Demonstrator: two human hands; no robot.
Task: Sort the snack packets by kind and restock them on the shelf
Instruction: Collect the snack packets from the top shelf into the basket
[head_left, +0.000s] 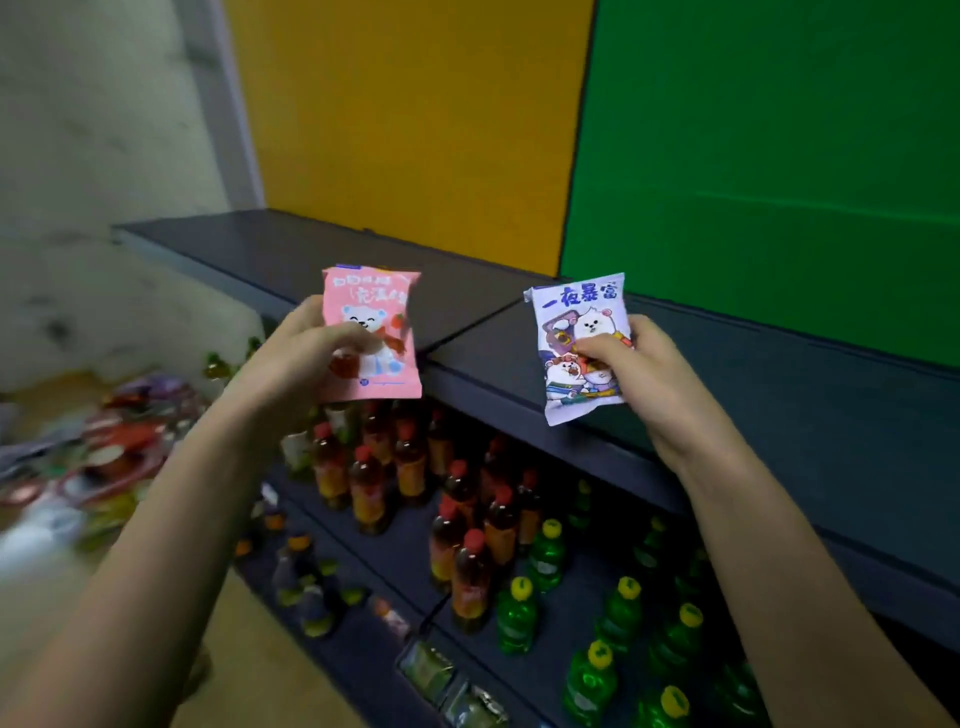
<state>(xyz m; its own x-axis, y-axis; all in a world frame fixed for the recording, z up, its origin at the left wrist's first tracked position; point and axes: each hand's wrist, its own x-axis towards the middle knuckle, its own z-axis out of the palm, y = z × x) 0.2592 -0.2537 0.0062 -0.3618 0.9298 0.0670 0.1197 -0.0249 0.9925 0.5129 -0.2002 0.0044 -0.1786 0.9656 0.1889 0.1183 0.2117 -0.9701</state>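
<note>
Your left hand (306, 348) grips the pink packet (371, 332), your right hand (631, 364) the white packet (582, 353); both upright, just above the shelf top (779, 374), right nearer it.

The left hand (296, 353) grips a pink packet (371, 332) upright; the right hand (639, 374) grips a white-and-purple packet (579, 348) upright. Both packets are held in front of the dark top shelf (322, 254). Red-capped bottles (410, 467) and green bottles (545, 556) stand on the shelf below. Blurred packets (104, 447) lie at far left.
</note>
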